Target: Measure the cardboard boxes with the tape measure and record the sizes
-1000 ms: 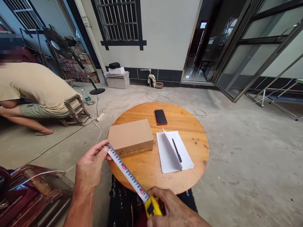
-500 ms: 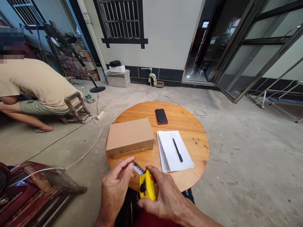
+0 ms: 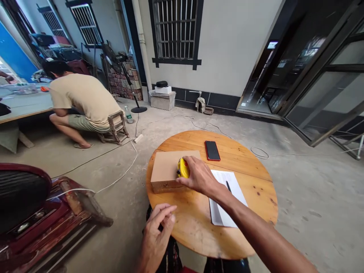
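My right hand (image 3: 199,175) grips a yellow tape measure (image 3: 184,168) over the right part of a closed cardboard box (image 3: 166,167). Whether the tape measure rests on the box top, I cannot tell. No drawn-out blade shows on it. Near the table's front edge is my left hand (image 3: 159,227), empty, its fingers loosely stretched and the thumb a little apart. Under my right forearm lie white paper sheets (image 3: 220,216), with a black pen (image 3: 228,186) on them, partly covered by the arm. A red-edged black phone (image 3: 212,150) lies flat beyond the paper.
All this stands on a round wooden table (image 3: 256,193). At left, a person (image 3: 85,98) sits bent over on a small wooden chair (image 3: 116,127). A red wooden chair (image 3: 59,204) is close on my left. Cables (image 3: 133,161) cross the concrete floor; a standing fan (image 3: 127,76) is behind.
The tape's end has left my left hand and the blade is back in its case. My right hand has carried the tape measure forward over the box. The view has turned left.
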`<move>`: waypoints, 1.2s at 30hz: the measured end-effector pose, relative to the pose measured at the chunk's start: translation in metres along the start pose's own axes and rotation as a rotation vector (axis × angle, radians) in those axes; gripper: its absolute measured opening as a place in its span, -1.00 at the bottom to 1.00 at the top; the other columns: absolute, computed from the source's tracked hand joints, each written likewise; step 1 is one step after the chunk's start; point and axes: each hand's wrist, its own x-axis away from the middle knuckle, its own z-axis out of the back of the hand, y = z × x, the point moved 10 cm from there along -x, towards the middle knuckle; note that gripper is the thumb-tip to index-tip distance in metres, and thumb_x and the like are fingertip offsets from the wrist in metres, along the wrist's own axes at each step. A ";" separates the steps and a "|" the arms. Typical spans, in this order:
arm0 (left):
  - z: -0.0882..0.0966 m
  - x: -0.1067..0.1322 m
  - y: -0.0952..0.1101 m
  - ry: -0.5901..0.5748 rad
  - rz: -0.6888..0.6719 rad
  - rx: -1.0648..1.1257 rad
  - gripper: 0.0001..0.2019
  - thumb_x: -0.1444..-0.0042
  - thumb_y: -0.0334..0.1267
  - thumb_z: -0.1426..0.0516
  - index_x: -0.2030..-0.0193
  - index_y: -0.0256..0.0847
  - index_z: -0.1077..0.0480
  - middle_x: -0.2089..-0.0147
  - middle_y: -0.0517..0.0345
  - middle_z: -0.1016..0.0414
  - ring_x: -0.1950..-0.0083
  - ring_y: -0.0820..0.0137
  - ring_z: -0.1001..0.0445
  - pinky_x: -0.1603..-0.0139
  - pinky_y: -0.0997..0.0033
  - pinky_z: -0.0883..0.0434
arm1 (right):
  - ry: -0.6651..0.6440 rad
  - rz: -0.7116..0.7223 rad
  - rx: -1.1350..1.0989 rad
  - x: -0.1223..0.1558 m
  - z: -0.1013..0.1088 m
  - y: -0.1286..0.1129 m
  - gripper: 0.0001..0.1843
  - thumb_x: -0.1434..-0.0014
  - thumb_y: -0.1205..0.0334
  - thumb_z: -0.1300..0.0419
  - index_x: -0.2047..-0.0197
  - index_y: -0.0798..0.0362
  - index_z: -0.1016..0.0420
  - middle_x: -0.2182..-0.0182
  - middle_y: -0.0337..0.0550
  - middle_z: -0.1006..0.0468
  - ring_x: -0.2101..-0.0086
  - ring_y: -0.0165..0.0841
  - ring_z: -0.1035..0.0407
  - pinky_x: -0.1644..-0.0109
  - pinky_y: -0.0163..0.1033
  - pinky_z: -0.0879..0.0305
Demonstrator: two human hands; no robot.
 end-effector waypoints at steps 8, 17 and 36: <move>-0.018 0.010 -0.022 -0.062 -0.044 -0.086 -0.75 -0.21 -0.08 -0.10 0.16 -0.06 -0.59 0.08 0.05 -0.57 0.10 0.27 -0.59 0.17 0.40 -0.56 | 0.080 0.059 0.062 -0.039 -0.006 -0.016 -0.41 -0.24 -0.16 -0.16 -0.07 0.20 -0.42 -0.01 0.16 -0.53 -0.03 -0.08 -0.39 -0.11 -0.04 -0.17; -0.062 -0.004 0.055 -0.142 -0.341 -0.194 -0.79 -0.25 -0.29 -0.07 0.09 -0.15 -0.52 0.01 0.01 -0.52 0.01 0.30 -0.53 0.02 0.34 -0.53 | 0.174 -0.527 -0.060 0.126 0.032 0.169 -0.76 -0.28 0.24 -0.03 0.26 0.02 -0.54 0.40 -0.20 -0.62 0.40 -0.33 -0.47 0.38 -0.30 -0.15; -0.187 -0.001 0.035 -0.332 -0.205 -0.479 -0.61 -0.19 -0.30 -0.14 -0.16 -0.22 -0.36 0.07 -0.02 -0.49 0.04 0.19 -0.48 0.00 0.13 -0.45 | -0.063 -0.719 0.106 0.177 -0.059 0.216 -0.74 -0.25 0.18 -0.06 0.33 0.06 -0.54 0.39 0.01 -0.67 0.37 -0.16 -0.55 0.42 -0.23 0.04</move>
